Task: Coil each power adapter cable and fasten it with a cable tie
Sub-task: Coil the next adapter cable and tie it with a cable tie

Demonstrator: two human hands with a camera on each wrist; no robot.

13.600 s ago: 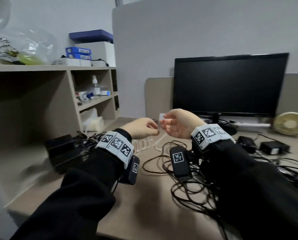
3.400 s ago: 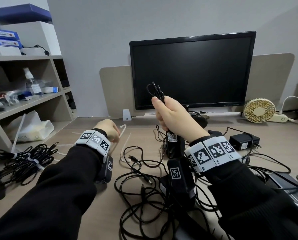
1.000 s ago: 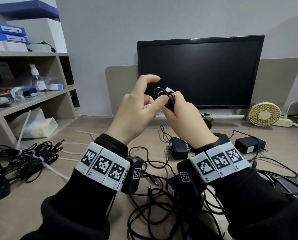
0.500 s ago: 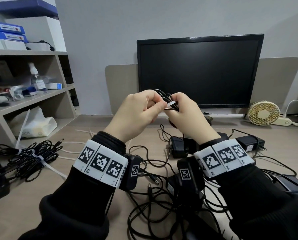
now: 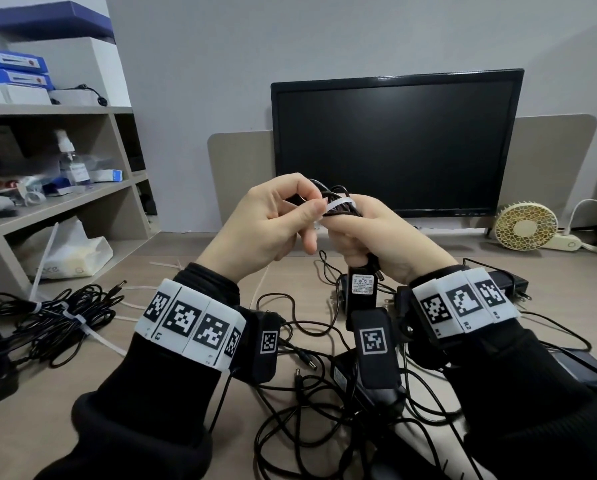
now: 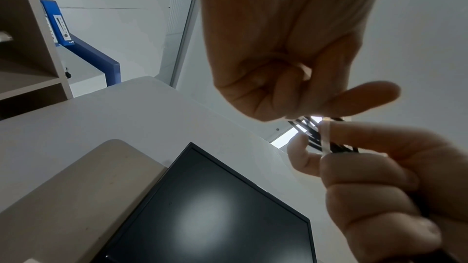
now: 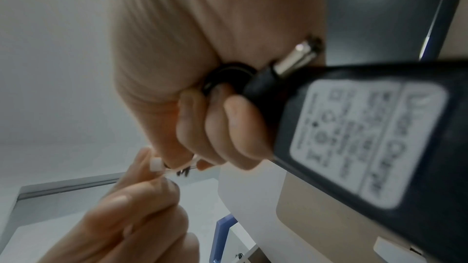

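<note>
Both hands are raised in front of the monitor. My right hand (image 5: 366, 226) grips a coiled black cable bundle (image 5: 338, 202), and its power adapter (image 5: 361, 289) hangs below the fist with a white label facing me. A white cable tie (image 5: 338, 205) loops over the bundle. My left hand (image 5: 290, 216) pinches the tie's end between thumb and forefinger. The left wrist view shows the tie (image 6: 325, 137) wrapped round the black strands (image 6: 311, 133). In the right wrist view the adapter (image 7: 367, 137) and its barrel plug (image 7: 296, 55) fill the right side.
Loose black cables and adapters (image 5: 325, 393) lie tangled on the desk (image 5: 65, 403) below my wrists. A tied bundle (image 5: 51, 317) rests at the left by the shelf unit (image 5: 65, 161). Spare white ties (image 5: 165, 265) lie behind. A monitor (image 5: 394, 143) and small fan (image 5: 525, 226) stand at the back.
My left hand's fingers, spread a second ago, have curled in and now pinch the tie's end. The tie now loops over the bundle. Both hands sank slightly.
</note>
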